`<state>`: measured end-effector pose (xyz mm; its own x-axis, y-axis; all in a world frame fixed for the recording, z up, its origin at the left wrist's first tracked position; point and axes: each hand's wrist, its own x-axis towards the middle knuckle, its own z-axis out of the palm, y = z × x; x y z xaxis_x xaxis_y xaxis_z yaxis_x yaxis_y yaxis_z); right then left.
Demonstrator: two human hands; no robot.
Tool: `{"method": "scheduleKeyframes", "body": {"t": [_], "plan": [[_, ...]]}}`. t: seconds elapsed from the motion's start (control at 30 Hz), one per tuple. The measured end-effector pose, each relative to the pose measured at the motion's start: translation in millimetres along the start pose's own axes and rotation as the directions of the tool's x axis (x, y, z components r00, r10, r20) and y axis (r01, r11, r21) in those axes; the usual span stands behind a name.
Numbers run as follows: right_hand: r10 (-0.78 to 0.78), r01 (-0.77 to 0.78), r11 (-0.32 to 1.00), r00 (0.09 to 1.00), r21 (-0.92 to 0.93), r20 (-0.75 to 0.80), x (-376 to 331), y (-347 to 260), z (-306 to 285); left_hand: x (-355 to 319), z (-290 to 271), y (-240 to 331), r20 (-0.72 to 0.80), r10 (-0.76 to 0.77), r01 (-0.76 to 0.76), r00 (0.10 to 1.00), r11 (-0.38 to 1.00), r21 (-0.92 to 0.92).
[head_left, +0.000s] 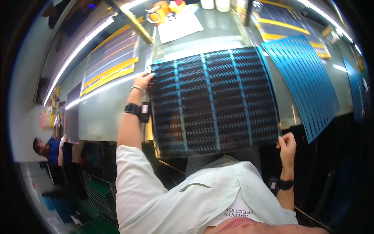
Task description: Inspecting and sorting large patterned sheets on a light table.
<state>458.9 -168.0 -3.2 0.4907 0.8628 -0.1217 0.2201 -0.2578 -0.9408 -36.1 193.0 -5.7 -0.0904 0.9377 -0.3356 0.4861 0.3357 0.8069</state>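
Head view: the dark panel (230,107), a flat rectangular sheet with rows of small slots and blue bands, lies across the near edge of the table (99,119), its near part projecting over that edge toward the person's body. Whether its far part rests on the table or is held just above it cannot be determined. The left hand (142,81) is closed on the panel's left edge, near the far left corner; the right hand (287,145) pinches the near right corner between thumb and fingers. A blue slotted panel (306,87) lies to the right and also projects past the table's near edge. White paper (180,28) lies toward the table's far edge, and a yellow-banded sheet (111,58) lies to the left. The step in hand appears to be supporting and positioning the dark panel by its edges. The next move probably calls for both hands to shift together, keeping the grips at the edges and the sheet level, since a thin panel may flex between two opposed holding points.
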Motion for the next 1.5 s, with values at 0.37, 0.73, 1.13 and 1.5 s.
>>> {"method": "scheduleKeyframes", "body": {"t": [0.37,0.73,1.13,1.5], "plan": [[0.08,-0.08,0.997,0.997,-0.016,-0.003,4,5,-7,11,37,20,-0.21,0.28,-0.118,0.937,0.817,0.564],[0.092,-0.091,0.996,0.995,-0.008,0.03,1,5,-2,11,37,28,-0.132,0.25,-0.082,0.959,0.691,0.718],[-0.402,0.535,0.369,0.829,-0.76,0.389,39,-72,10,-5,43,7,-0.04,0.642,-0.08,0.766,0.157,0.984],[-0.418,0.752,-0.012,0.595,-0.659,0.686,288,-64,68,10,64,-1,-0.109,0.656,-0.136,0.747,0.312,0.94]]}}
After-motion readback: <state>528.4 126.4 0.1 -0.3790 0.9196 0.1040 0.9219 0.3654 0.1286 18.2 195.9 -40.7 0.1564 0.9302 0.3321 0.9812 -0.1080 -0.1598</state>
